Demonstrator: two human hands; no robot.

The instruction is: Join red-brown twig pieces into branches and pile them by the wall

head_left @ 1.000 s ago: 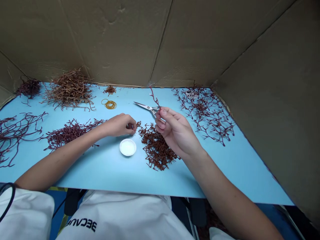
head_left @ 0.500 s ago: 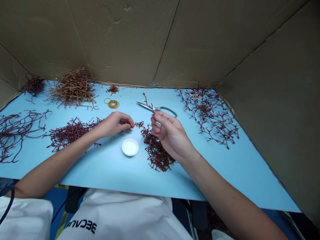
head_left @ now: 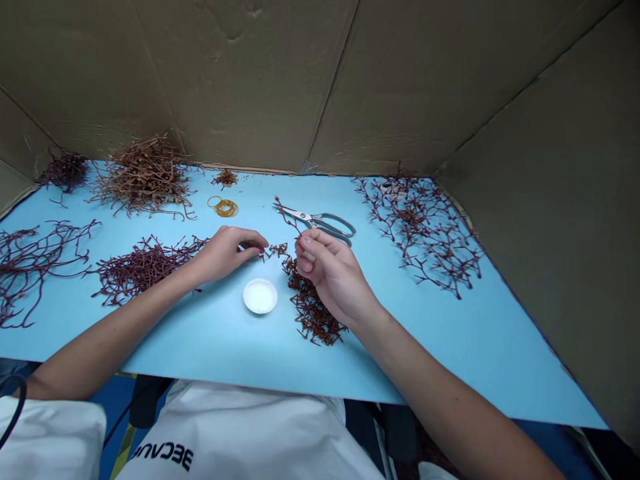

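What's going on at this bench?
A person's right hand pinches a thin reddish branched twig above the blue tabletop. The left hand is low over the table, fingertips beside a few small brown pieces; whether it grips one is unclear. A heap of short brown bits lies partly behind the right hand, with a white dish to its left. The scissors lie unheld farther back.

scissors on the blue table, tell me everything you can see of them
The silver, metal-looking scissors with grey looped handles lie on the light-blue flat tabletop, beyond the right hand. Their pointed blades aim left in the view, the handles right, joined by a round pivot. The thin reddish-brown branched twig held by that hand crosses in front of the blades; contact can't be judged. The hand hides part of the nearer handle.
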